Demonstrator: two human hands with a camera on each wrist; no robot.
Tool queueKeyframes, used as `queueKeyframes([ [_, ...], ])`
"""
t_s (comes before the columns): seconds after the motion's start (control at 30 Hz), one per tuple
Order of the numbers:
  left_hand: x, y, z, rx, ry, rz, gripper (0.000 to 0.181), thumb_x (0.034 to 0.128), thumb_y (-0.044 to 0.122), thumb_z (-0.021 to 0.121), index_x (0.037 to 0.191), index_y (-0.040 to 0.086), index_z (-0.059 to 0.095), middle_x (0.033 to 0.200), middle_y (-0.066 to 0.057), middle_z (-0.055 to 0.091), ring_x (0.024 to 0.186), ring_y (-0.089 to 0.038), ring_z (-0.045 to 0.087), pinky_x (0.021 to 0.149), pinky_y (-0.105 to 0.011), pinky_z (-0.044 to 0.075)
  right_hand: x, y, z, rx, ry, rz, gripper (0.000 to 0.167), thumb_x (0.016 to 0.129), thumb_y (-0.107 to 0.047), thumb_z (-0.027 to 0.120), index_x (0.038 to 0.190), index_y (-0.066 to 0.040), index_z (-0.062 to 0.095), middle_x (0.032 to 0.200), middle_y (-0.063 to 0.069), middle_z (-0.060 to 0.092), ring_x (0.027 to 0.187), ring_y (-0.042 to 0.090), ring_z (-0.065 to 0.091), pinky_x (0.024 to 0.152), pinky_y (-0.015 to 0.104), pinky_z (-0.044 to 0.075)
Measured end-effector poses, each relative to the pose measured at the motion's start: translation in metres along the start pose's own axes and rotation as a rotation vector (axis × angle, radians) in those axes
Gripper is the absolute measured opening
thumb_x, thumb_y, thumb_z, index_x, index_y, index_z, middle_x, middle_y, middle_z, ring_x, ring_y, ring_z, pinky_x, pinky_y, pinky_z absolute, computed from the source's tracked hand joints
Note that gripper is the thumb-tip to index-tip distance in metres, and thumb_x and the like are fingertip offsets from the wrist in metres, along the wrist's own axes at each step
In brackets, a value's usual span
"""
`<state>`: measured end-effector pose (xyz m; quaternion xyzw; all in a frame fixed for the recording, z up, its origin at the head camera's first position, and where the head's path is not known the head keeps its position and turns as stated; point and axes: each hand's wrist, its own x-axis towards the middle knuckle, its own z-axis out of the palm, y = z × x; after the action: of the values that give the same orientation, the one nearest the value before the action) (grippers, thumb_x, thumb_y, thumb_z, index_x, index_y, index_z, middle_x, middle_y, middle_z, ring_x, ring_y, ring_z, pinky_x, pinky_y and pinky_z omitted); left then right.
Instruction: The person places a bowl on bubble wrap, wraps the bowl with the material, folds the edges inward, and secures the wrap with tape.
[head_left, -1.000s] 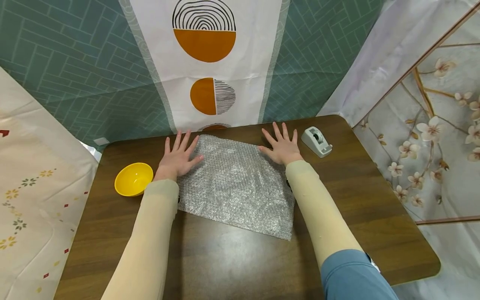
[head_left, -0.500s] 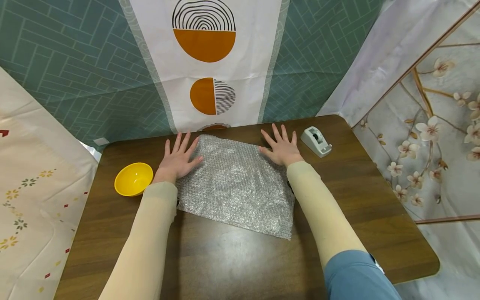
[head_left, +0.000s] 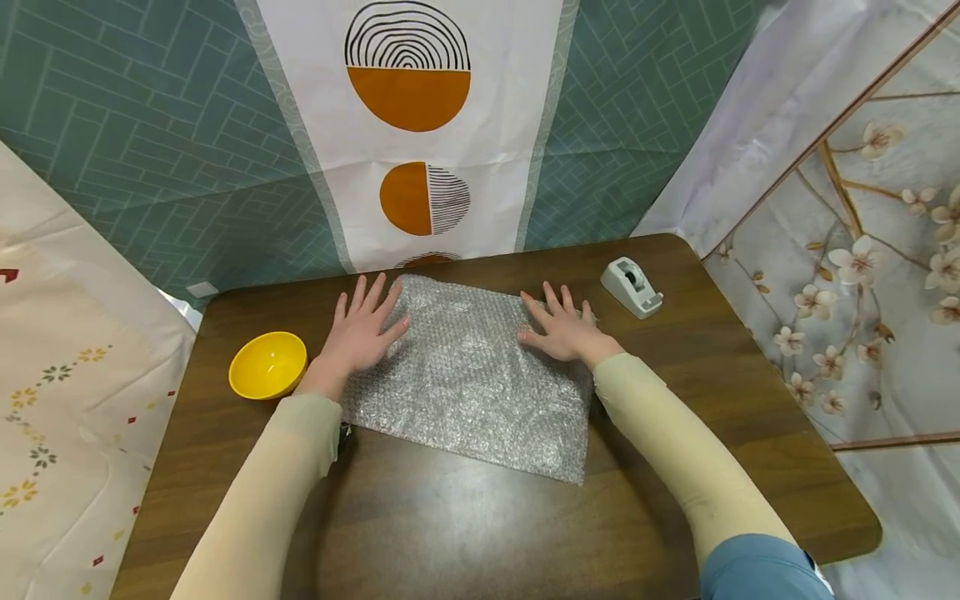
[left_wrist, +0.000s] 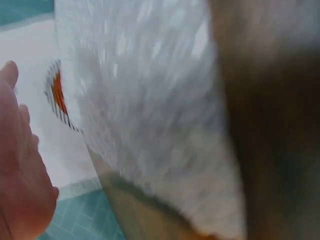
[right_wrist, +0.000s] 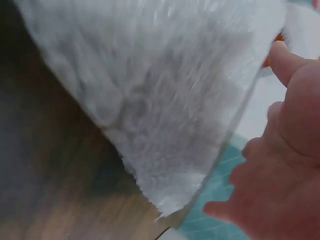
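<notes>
A sheet of clear bubble wrap (head_left: 472,392) lies flat on the wooden table in the head view, its near edge slanting down to the right. Over its left edge is my left hand (head_left: 360,329), palm down with the fingers spread. My right hand (head_left: 562,329) hovers at the upper right part of the sheet, fingers also spread. Neither hand grips anything. In the left wrist view, the left hand (left_wrist: 22,170) appears apart from the bubble wrap (left_wrist: 145,100). The right wrist view, somewhat blurred, likewise has the right hand (right_wrist: 285,165) beside the sheet (right_wrist: 165,90).
A yellow bowl (head_left: 267,365) stands on the table (head_left: 465,533) left of my left hand. At the back right sits a white tape dispenser (head_left: 632,287). Patterned cloths hang behind the table and at both sides.
Both forearms have swung outward, and my right hand has come slightly nearer to me. The fingers stay spread. The bubble wrap lies as before; the head view has tipped slightly.
</notes>
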<state>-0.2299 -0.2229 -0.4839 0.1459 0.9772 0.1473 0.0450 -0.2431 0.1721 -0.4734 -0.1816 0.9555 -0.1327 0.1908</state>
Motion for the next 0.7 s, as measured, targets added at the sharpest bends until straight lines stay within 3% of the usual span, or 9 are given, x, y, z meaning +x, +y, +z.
queueKeyframes([
  [0.3,-0.042,0.013,0.012,-0.175,-0.08,0.073,0.08,0.1117,0.058,0.041,0.173,0.015,0.014,0.179,-0.018,0.004,0.163,-0.044,-0.001,0.124,-0.071,0.003,-0.057,-0.014,0.015,0.086,-0.042,-0.077,0.097,0.104,-0.053,0.066,0.174,-0.018,0.009,0.176,0.025,-0.009,0.159,0.052,-0.012,0.117,0.081,-0.006],
  [0.5,-0.069,0.015,0.017,-0.24,-0.155,0.076,0.082,0.1108,0.06,0.042,0.174,0.017,0.013,0.179,-0.017,0.004,0.164,-0.042,-0.002,0.125,-0.071,0.001,-0.093,-0.015,0.034,0.115,-0.077,-0.08,0.102,0.101,-0.056,0.069,0.173,-0.01,0.012,0.176,0.027,-0.002,0.161,0.05,-0.006,0.119,0.079,0.001],
  [0.7,-0.092,0.017,0.017,-0.256,-0.182,0.067,0.082,0.1103,0.059,0.045,0.173,0.016,0.015,0.178,-0.018,0.003,0.163,-0.045,-0.003,0.124,-0.071,-0.001,-0.11,-0.017,0.043,0.094,-0.043,-0.12,0.104,0.099,-0.059,0.069,0.173,-0.012,0.013,0.177,0.024,-0.001,0.162,0.048,-0.003,0.121,0.075,-0.001],
])
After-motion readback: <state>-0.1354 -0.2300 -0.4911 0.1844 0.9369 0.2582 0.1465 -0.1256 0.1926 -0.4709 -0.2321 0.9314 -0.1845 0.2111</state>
